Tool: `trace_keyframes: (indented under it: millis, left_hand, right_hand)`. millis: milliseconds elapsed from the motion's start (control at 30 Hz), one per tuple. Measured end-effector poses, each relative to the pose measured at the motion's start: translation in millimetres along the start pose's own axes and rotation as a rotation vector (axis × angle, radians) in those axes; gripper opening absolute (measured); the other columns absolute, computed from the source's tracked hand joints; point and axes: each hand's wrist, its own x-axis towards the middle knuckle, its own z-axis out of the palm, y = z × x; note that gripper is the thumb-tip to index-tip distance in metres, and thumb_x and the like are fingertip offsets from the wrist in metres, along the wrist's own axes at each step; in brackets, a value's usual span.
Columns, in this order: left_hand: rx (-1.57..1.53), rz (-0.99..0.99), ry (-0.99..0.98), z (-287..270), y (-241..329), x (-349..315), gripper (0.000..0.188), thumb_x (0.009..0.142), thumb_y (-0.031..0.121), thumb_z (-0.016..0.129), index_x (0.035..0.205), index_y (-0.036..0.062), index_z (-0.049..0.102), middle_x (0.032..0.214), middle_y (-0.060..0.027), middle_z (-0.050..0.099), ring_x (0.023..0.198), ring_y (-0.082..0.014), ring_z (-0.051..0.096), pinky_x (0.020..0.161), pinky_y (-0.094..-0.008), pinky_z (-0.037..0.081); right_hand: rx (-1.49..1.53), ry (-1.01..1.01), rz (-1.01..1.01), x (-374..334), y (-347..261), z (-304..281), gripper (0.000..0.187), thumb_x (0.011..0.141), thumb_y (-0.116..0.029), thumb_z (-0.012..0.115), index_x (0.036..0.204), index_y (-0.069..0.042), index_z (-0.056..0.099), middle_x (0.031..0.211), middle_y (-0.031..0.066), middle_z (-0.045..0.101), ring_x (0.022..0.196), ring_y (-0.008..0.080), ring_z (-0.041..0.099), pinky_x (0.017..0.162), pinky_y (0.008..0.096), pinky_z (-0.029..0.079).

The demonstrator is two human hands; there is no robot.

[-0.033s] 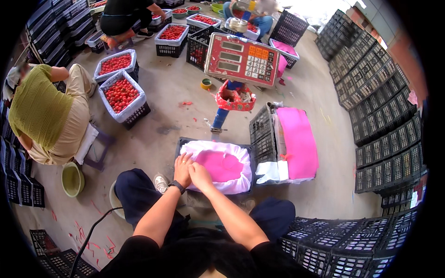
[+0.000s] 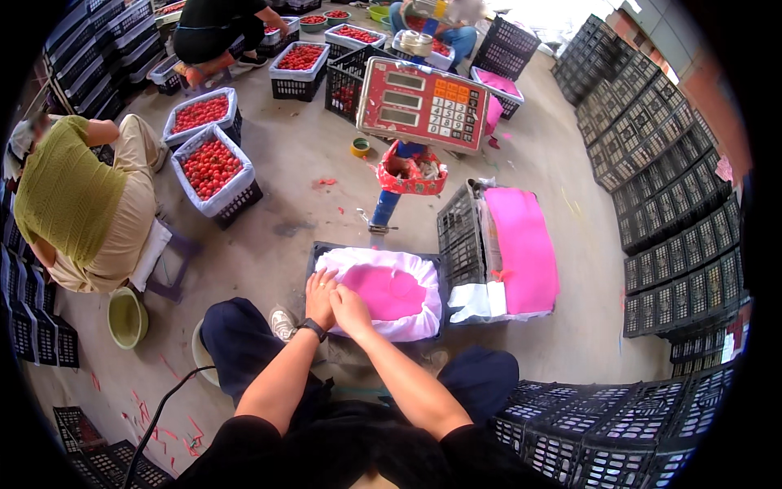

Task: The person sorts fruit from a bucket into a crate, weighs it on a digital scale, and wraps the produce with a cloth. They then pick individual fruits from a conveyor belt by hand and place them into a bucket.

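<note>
A black crate (image 2: pixel 314 259) stands in front of me, lined with thin white sheeting (image 2: pixel 423 326). A bright pink sheet (image 2: pixel 379 292) covers its bottom. Over the liner's near left corner lies my left hand (image 2: pixel 319 300), back upward, its fingers stretched out and a ring and a dark wristband showing. My right hand (image 2: pixel 351 310) touches it from the right with fingers curled in. Whatever those fingers may hold is hidden under the hand. Just beyond the crate rises the blue post of a red-faced scale (image 2: pixel 423 104), with a red patterned pouch (image 2: pixel 413 175) hanging on it.
To the right, another crate (image 2: pixel 464 232) carries a stack of pink sheets (image 2: pixel 523 244) and white paper (image 2: pixel 476 301). Lined crates of red fruit (image 2: pixel 212 165) stand at left. A seated person (image 2: pixel 77 196) works there. Stacked black crates (image 2: pixel 668 228) line the right side. A green basin (image 2: pixel 128 318) sits left.
</note>
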Motion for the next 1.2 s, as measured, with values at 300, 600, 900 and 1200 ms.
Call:
trace_keyframes:
  millis: [300, 600, 900, 1200]
  left_hand:
    - [0.094, -0.084, 0.089, 18, 12, 8, 0.02, 0.083, 0.019, 0.047, 0.097, 0.0052, 0.053, 0.123, -0.0062, 0.045, 0.124, -0.0278, 0.027, 0.102, -0.0438, 0.016]
    - [-0.799, -0.12, -0.262, 12, 49, 27, 0.029, 0.092, 0.025, 0.035, 0.077, 0.0033, 0.048, 0.062, -0.0019, 0.043, 0.059, -0.0152, 0.043, 0.056, -0.0295, 0.038]
    - [-0.997, -0.339, -0.359, 0, 48, 36, 0.029, 0.093, 0.026, 0.036, 0.081, 0.004, 0.05, 0.059, 0.0031, 0.038, 0.053, -0.0057, 0.035, 0.051, -0.0196, 0.031]
    - [-0.232, 0.016, -0.028, -19, 51, 35, 0.027, 0.072, 0.01, 0.061, 0.097, 0.0005, 0.053, 0.09, -0.0136, 0.057, 0.087, -0.0263, 0.055, 0.075, -0.0351, 0.043]
  right_hand:
    - [0.463, 0.08, -0.444, -71, -121, -128, 0.02, 0.085, -0.014, 0.047, 0.069, -0.002, 0.044, 0.063, 0.01, 0.046, 0.056, 0.0201, 0.045, 0.053, 0.0313, 0.038]
    - [-0.197, 0.143, -0.156, 10, 48, -176, 0.063, 0.072, -0.017, 0.064, 0.125, -0.001, 0.033, 0.102, 0.0184, 0.05, 0.093, 0.0254, 0.053, 0.082, 0.0374, 0.042]
    - [-0.393, 0.096, -0.076, 10, 87, -150, 0.015, 0.079, -0.017, 0.054, 0.081, -0.003, 0.055, 0.081, 0.0117, 0.057, 0.082, 0.0279, 0.055, 0.073, 0.0382, 0.042]
    - [-0.166, 0.294, -0.258, 7, 61, -131, 0.007, 0.078, -0.008, 0.051, 0.079, -0.001, 0.047, 0.077, 0.0157, 0.053, 0.078, 0.0325, 0.051, 0.073, 0.0397, 0.04]
